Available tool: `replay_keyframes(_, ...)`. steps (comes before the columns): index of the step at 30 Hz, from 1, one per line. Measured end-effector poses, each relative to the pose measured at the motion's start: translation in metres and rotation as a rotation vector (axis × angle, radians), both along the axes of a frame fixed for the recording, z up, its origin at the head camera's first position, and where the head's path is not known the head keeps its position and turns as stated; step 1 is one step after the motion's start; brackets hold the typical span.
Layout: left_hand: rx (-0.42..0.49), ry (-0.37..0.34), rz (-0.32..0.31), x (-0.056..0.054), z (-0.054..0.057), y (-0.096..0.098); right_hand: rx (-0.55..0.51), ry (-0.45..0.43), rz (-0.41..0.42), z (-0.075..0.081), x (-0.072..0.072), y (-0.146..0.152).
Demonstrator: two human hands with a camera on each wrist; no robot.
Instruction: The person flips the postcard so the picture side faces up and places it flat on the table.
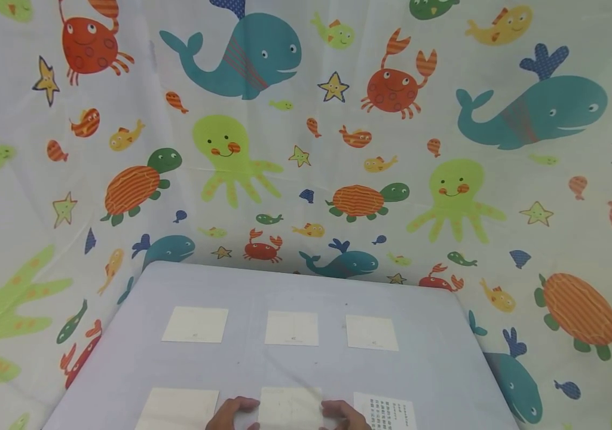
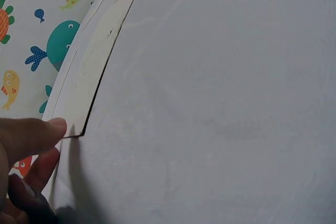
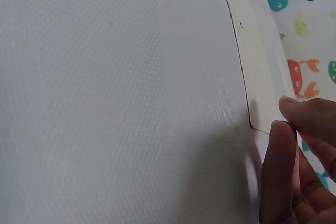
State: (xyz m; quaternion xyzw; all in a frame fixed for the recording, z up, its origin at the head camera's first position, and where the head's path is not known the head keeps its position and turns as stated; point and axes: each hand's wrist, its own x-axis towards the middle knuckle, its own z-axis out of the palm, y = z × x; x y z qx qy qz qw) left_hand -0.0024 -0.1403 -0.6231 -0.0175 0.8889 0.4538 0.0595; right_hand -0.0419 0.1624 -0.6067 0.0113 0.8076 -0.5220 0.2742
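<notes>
A blank cream card (image 1: pixel 291 408) lies at the front middle of the white table, between both hands. My left hand (image 1: pixel 233 412) pinches its left side, and the left wrist view shows the thumb (image 2: pixel 50 131) over a corner of the card (image 2: pixel 94 77). On the opposite side my right hand (image 1: pixel 346 414) pinches the other edge; its thumb and index finger (image 3: pixel 283 142) meet near a corner of the card (image 3: pixel 260 77) in the right wrist view. Fingertips of the opposite hand show at the card's far end in each wrist view.
Three pale cards, left (image 1: pixel 195 324), middle (image 1: pixel 292 328) and right (image 1: pixel 372 332), lie in a row farther back on the table (image 1: pixel 424 370). Another blank card (image 1: pixel 179 407) is at front left, and a card with printed characters (image 1: pixel 386 411) at front right. A sea-animal curtain (image 1: pixel 295 179) surrounds the table.
</notes>
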Motion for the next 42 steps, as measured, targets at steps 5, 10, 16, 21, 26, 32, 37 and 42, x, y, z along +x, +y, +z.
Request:
replay_keyframes(5, 0.015, 0.075, -0.027, 0.002, -0.002, 0.005, -0.051, -0.025, 0.039, 0.001, 0.000, 0.000)
replay_keyframes(10, -0.007, 0.137, -0.024, 0.001, -0.007, 0.008, -0.072, -0.053, 0.041, -0.003, -0.001, 0.003)
replay_keyframes(16, -0.028, 0.187, -0.003, 0.002, -0.011, 0.010, -0.100, -0.081, 0.009, -0.001, 0.001, 0.006)
replay_keyframes(21, -0.018, 0.188, -0.014, 0.002, -0.010, 0.008, -0.093, -0.082, -0.006, 0.002, 0.002, 0.003)
replay_keyframes(26, -0.004, 0.177, -0.033, 0.002, -0.010, 0.007, -0.100, -0.087, 0.000, 0.004, 0.002, -0.001)
replay_keyframes(32, 0.004, 0.179, -0.051, 0.003, -0.007, 0.006, -0.163, -0.129, -0.016, -0.001, 0.002, -0.001)
replay_keyframes(37, 0.006, 0.137, -0.072, 0.002, -0.004, 0.004, -0.231, -0.168, -0.043, -0.008, -0.001, 0.001)
replay_keyframes(42, 0.021, 0.093, -0.088, 0.001, -0.003, 0.002, -0.203, -0.170, -0.052, -0.006, -0.001, 0.000)
